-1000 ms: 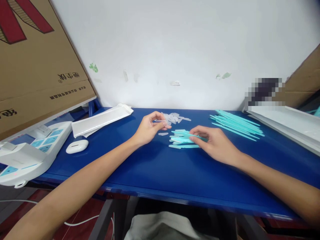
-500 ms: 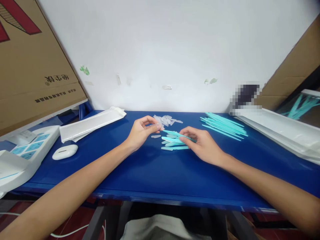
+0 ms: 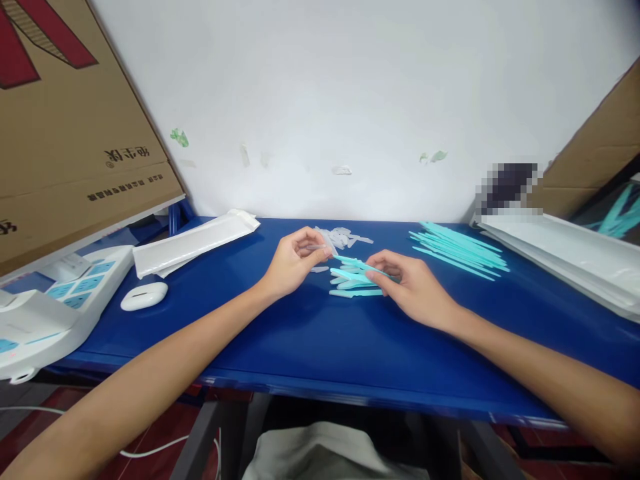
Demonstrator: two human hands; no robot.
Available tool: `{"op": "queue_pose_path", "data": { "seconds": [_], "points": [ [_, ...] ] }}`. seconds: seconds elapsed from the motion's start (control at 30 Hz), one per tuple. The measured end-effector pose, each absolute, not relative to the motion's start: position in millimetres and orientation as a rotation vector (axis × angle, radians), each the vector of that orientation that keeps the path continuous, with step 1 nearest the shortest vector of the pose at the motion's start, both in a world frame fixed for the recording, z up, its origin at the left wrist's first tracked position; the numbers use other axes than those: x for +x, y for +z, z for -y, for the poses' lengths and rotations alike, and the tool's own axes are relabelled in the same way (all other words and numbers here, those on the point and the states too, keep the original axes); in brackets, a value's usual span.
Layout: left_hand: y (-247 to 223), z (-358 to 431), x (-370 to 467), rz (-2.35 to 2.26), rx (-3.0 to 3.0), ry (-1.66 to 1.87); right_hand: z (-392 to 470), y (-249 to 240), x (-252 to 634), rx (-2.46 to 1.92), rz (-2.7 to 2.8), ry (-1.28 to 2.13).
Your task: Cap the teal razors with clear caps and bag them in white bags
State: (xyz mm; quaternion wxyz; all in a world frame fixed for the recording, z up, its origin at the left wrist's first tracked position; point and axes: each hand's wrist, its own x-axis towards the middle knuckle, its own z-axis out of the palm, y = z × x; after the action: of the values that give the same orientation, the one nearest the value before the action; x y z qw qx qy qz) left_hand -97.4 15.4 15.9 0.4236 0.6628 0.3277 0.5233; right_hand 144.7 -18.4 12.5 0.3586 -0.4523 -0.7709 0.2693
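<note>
My left hand [image 3: 299,260] pinches a small translucent cap at the tip of a thin turquoise stick [image 3: 357,263]. The stick's other end is held between the thumb and fingers of my right hand [image 3: 405,283]. Under it, several turquoise sticks with pale covered ends [image 3: 350,283] lie in a small pile on the blue table [image 3: 310,347]. Behind my left hand is a heap of loose translucent caps [image 3: 343,237], with one more cap [image 3: 320,269] lying apart. A larger bundle of turquoise sticks [image 3: 457,248] rests to the right.
On the left are a white power strip [image 3: 95,293], a white oval case [image 3: 145,297] and a long white packet [image 3: 195,245]. A cardboard box [image 3: 65,120] leans behind them. At the right edge stands a white tray [image 3: 565,257].
The view has shifted slightly, so the scene sits further right. Both hands keep nearly the same pose, with the stick and cap still between them.
</note>
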Motion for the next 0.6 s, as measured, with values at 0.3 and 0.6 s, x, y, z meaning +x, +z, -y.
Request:
{"op": "queue_pose_path", "data": {
  "seconds": [0.3,0.6],
  "points": [
    [15.4,-11.1,-98.2,-0.873,1.854,1.387,20.1,14.9,142.7,-1.159,1.952,0.803],
    [14.4,-11.8,-99.6,-0.85,1.856,1.256,19.7,13.4,143.5,-1.152,1.956,0.786]
  ]
}}
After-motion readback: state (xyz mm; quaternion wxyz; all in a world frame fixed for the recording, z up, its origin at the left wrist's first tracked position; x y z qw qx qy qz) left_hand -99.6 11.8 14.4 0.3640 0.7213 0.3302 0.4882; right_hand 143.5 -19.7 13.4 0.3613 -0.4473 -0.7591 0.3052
